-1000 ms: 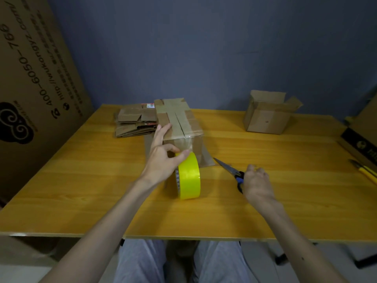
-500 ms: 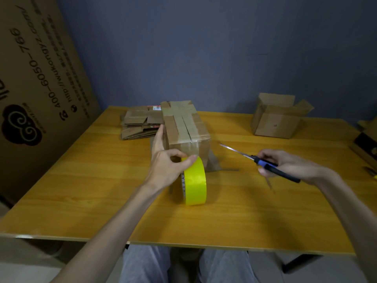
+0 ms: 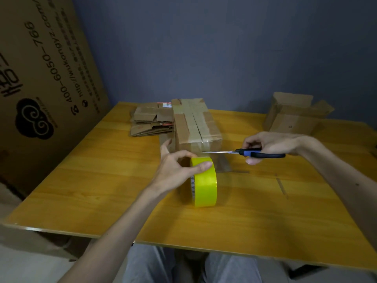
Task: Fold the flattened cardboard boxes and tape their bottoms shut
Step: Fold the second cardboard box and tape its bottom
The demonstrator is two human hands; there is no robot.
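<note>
I am finding readable print only on the big cardboard sheet (image 3: 51, 78) leaning at my ten o'clock. The number 400-6050-766 is running up it in black. Beside it I am making out a web address starting http:// and ending .com/, with a middle something like wukongyz, though not surely. Below these a black swirled cloud logo (image 3: 33, 119) is showing, and at nine o'clock the frame edge is cutting off large Chinese characters. At eleven o'clock a red-and-white label (image 3: 164, 104) is lying on the stack of flattened boxes (image 3: 151, 123), too small to read. Dark marks on the core of the tape roll (image 3: 205, 186), twelve o'clock, are blurring out.
</note>
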